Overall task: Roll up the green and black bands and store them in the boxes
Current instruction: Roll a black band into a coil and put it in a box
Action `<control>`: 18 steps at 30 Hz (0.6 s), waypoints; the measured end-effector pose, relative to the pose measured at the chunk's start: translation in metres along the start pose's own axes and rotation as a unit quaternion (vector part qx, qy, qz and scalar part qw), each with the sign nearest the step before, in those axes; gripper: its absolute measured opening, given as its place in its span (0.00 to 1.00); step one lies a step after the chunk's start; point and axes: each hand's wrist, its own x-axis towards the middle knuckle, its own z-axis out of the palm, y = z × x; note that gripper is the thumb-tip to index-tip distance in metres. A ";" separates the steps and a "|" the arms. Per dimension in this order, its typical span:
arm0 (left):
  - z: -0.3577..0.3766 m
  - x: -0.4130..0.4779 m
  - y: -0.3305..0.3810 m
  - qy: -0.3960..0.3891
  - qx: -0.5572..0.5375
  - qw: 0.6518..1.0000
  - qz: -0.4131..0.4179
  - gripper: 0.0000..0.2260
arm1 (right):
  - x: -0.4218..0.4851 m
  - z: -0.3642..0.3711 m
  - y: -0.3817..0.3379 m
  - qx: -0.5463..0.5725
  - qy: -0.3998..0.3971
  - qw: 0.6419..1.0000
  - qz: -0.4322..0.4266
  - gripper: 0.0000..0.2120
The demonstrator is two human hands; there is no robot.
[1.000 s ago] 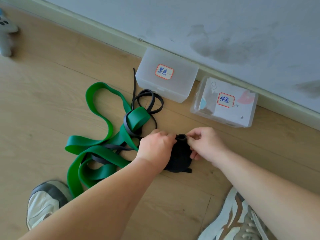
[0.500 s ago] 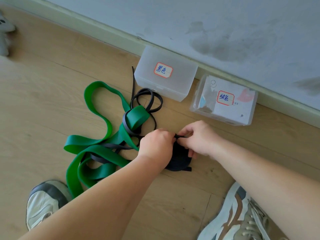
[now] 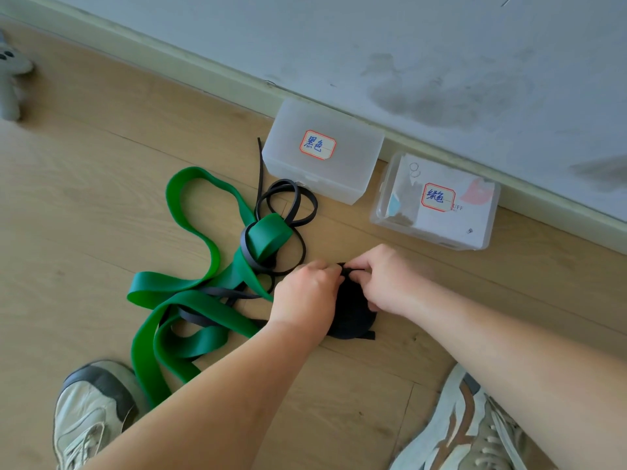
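Observation:
A wide black band (image 3: 351, 313) lies on the wooden floor between my hands, its far end rolled into a small coil. My left hand (image 3: 305, 293) and my right hand (image 3: 383, 283) both pinch that coiled end with curled fingers. To the left a long green band (image 3: 190, 300) sprawls in loops, tangled with a thin black band (image 3: 288, 205). Two closed translucent boxes stand against the baseboard: the left box (image 3: 325, 164) with a label in black-ink characters, and the right box (image 3: 437, 205) with papers inside.
My left shoe (image 3: 91, 408) and right shoe (image 3: 468, 425) stand at the bottom of the view, close to the bands. A grey soft toy (image 3: 10, 79) lies at the far left. The wall and baseboard run behind the boxes.
My hands have closed in together over the coiled end of the black band, hiding the coil that showed between them a second ago. The bands and boxes lie as before.

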 end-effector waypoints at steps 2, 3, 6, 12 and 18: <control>0.002 0.000 0.000 -0.003 0.000 1.000 0.003 0.11 | 0.003 -0.002 -0.004 -0.084 0.080 0.993 -0.011 0.09; 0.002 0.001 0.000 -0.010 0.004 1.000 0.003 0.11 | 0.004 -0.003 -0.005 -0.107 0.105 0.989 -0.019 0.09; -0.001 0.001 0.001 -0.024 0.010 1.000 0.001 0.11 | 0.005 -0.003 -0.004 -0.104 0.106 0.989 -0.026 0.09; -0.010 0.012 -0.001 -0.065 -0.004 0.997 -0.027 0.12 | 0.000 0.003 0.019 0.246 -0.032 0.969 0.007 0.09; -0.007 0.011 -0.006 -0.044 -0.029 0.998 -0.020 0.12 | 0.009 -0.015 0.012 0.161 -0.044 0.986 -0.008 0.07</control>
